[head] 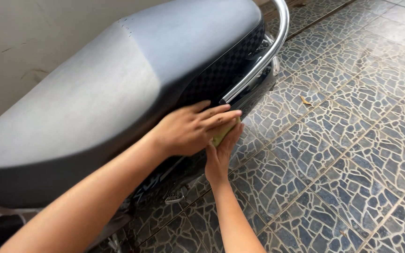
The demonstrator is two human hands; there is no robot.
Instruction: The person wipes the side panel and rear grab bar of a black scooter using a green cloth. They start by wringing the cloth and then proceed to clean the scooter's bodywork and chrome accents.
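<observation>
Seat (118, 84) and rail (263, 56) left; floor (352, 140) right.

A: Any packages, signs or screens in view?

B: None. The only marking is a pale decal (152, 183) on the dark side panel (183, 171) under the seat, below the arms, pale strokes on black, partly hidden and too blurred to make out.

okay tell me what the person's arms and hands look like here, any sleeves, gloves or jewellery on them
Both arms are bare along their whole visible length, with no sleeves showing. The left hand and right hand wear no gloves, and no rings, watch or bracelets can be seen. The fingernails look short and unpainted.
</observation>
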